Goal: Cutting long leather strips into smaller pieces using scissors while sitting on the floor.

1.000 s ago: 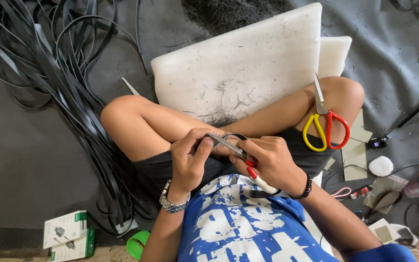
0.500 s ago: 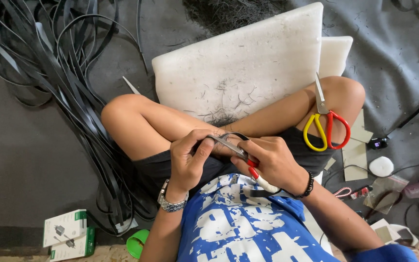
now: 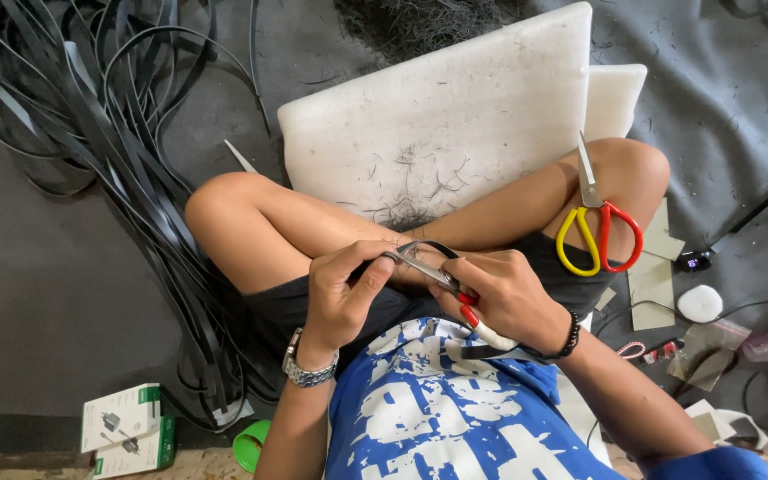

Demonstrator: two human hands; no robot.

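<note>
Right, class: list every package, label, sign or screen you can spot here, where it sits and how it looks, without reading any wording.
Two small boxes: bottom left on the floor, beside the black straps; flat, rectangular, white with green edges and a small product picture.
Small black device: right of the scissors, on the grey mat; dark with a tiny lit display.
No signs visible.

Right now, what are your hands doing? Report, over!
Left hand pinching black strip. Right hand gripping red-handled cutters at it. Scissors resting on thigh, clear of both.
</note>
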